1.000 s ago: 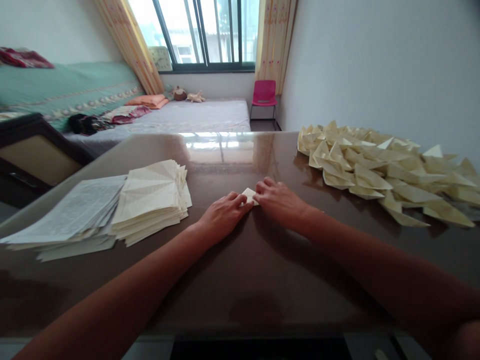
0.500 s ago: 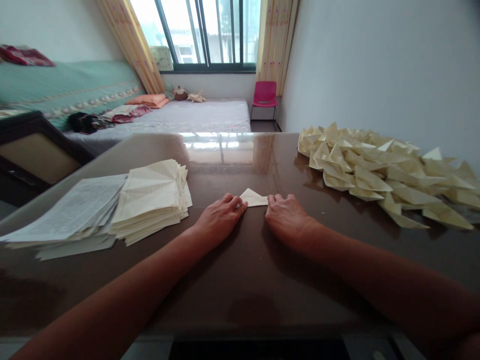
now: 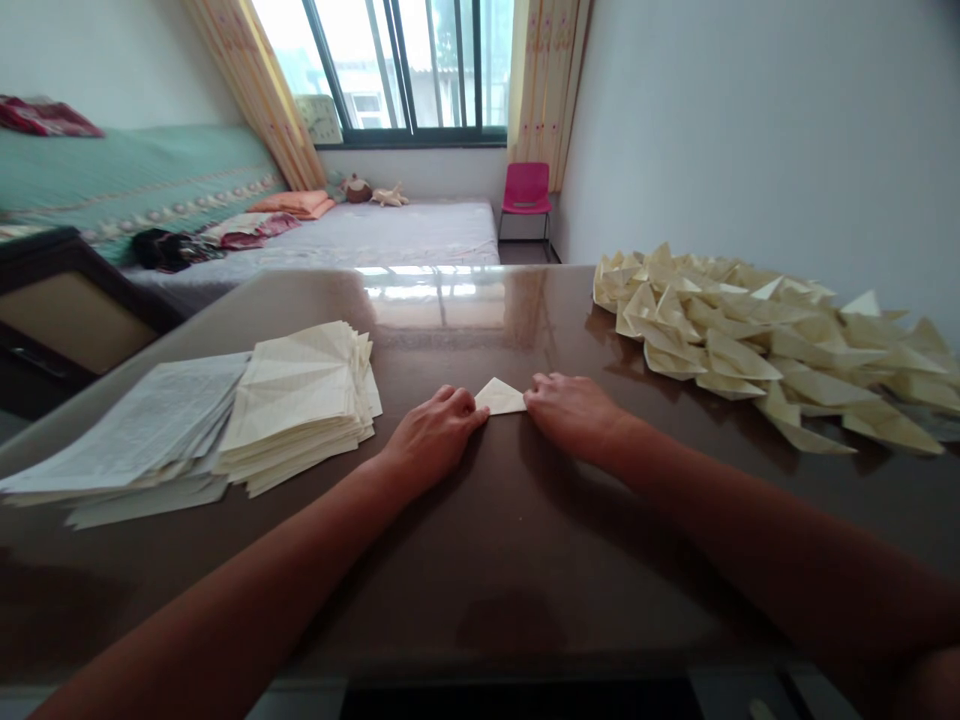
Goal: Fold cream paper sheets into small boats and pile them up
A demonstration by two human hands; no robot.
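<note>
Both hands are lying palm-down on the table (image 3: 480, 560), one at either end of a small folded paper triangle (image 3: 500, 398). The left hand (image 3: 435, 438) is pressing its fingertips on the triangle's left corner; the fingers are loosely curled, not closed around anything. The right hand (image 3: 574, 415) is touching the right corner in the same manner, fingers bent and flat to the surface. Neither hand is gripping the piece: it is being pinned from both sides, which is holding it flat against the glossy tabletop, apex pointing away from the person. This two-sided hold appears suited to keeping the creases tight and stopping the paper from sliding on the slick surface.

The triangle is sitting near the middle of the table, directly between the two hands.

To the left, within reach of the left hand, a stack of creased cream sheets (image 3: 300, 400) is resting on a spread of printed pages (image 3: 142, 425). The stack is reasonably squared, edges slightly fanned. To the right, well apart from the triangle, a loose heap of folded paper pieces (image 3: 757, 340) is lying along the wall side of the table. Flat sheets are on one side and folded pieces on the other, with a bare stretch of table between them.

Beyond the table, a bed (image 3: 405, 230), a pink chair (image 3: 527, 190) and a window (image 3: 405, 65) are visible.
</note>
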